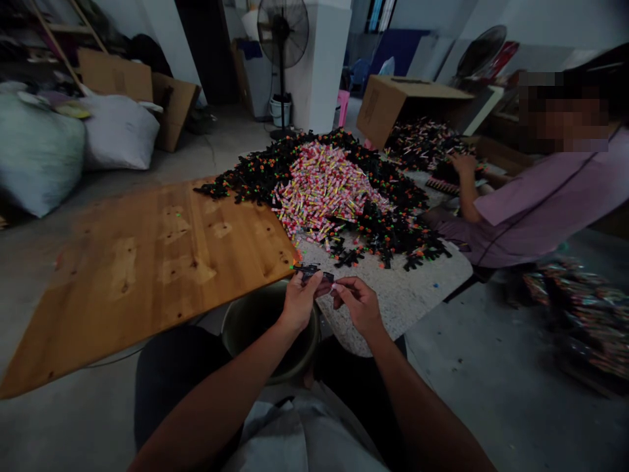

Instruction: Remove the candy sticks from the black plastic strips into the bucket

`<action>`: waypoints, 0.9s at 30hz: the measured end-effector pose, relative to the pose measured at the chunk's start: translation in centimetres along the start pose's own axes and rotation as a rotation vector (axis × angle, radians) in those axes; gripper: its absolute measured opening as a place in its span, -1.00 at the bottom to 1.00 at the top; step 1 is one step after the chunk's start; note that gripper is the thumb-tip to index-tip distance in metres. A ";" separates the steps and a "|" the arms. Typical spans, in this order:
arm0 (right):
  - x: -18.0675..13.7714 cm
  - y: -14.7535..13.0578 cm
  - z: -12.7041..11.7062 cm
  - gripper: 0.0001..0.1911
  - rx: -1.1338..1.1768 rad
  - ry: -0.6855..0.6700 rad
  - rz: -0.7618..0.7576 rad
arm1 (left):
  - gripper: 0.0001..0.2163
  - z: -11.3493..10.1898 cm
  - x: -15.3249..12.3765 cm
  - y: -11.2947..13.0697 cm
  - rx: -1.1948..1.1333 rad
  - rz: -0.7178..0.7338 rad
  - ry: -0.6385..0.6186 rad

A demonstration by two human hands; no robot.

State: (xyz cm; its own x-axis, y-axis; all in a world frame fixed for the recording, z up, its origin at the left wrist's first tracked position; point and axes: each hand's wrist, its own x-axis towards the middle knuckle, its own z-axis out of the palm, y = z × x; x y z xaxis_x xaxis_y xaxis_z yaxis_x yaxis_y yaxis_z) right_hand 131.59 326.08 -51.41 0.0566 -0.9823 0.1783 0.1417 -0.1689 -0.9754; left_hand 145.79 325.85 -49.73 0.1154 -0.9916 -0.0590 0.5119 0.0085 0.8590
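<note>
2-handed hold just beyond the bucket (243, 318), with toy gun (317, 272) clamped in left hand (299, 300) and pale piece (333, 287) pinched in right hand (361, 303); could lose piece toward bucket through loosened pinch.

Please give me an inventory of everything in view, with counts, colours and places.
Black gun-shaped pieces: many, black with orange and green spots, heaped on the table
Small tubes: many, pink, white and yellow, amid that heap
Table: one, speckled grey, ahead
Wooden board: one, brown, left
Bucket: one, dark, below the hands
Sacks: at least two, pale, far left
Standing fan: one, dark, by the pillar
Open carton: one, brown, behind the heap
Co-worker: one, pinkish shirt, right
Floor pile: uncountable, mixed colours, lower right
Background clutter: too dim to count
Left hand: one, bare, holding a black piece
Right hand: one, bare, pinching a small pale piece
</note>
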 end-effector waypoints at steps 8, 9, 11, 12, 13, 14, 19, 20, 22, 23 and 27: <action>0.0 0.1 0.3 -0.70 0.135 0.057 0.089 | -0.55 0.1 -0.2 0.1 0.057 -0.004 0.033; 0.0 0.1 0.5 -0.70 0.173 0.066 0.113 | -0.55 0.2 -0.2 0.2 0.082 -0.004 0.038; -0.1 0.0 1.0 -0.70 0.225 0.104 0.149 | -0.55 0.3 -0.2 0.4 0.131 0.010 0.047; -0.2 -0.1 1.3 -0.70 0.232 0.132 0.154 | -0.56 0.3 -0.1 0.5 0.151 0.026 0.054; -0.2 -0.1 1.6 -0.70 0.229 0.164 0.150 | -0.57 0.3 -0.1 0.6 0.169 0.045 0.064; -0.1 -0.1 2.0 -0.71 0.223 0.193 0.141 | -0.58 0.3 0.0 0.6 0.185 0.068 0.076; 0.2 0.4 3.1 -0.72 0.313 0.161 0.161 | -0.61 -0.6 -0.1 0.4 0.239 0.138 0.126; 0.3 0.5 3.2 -0.71 0.337 0.129 0.186 | -0.61 -0.9 -0.1 0.3 0.236 0.132 0.129; 0.3 1.0 3.2 -0.70 0.312 0.095 0.193 | -0.60 -1.3 -0.3 0.1 0.215 0.113 0.140; 0.2 1.2 3.1 -0.71 0.259 0.099 0.167 | -0.60 -1.5 -0.4 0.0 0.201 0.104 0.149; -0.1 1.7 2.9 -0.72 0.080 0.119 0.055 | -0.60 -1.5 -0.6 -0.1 0.163 0.078 0.160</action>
State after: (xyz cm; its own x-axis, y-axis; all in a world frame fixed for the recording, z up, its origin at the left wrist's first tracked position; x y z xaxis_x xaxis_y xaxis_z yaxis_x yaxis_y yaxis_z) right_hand 134.72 326.10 -52.71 -0.0504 -0.9933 0.1038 0.2203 -0.1124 -0.9689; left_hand 146.99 326.66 -50.56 0.2891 -0.9556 -0.0578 0.3532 0.0504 0.9342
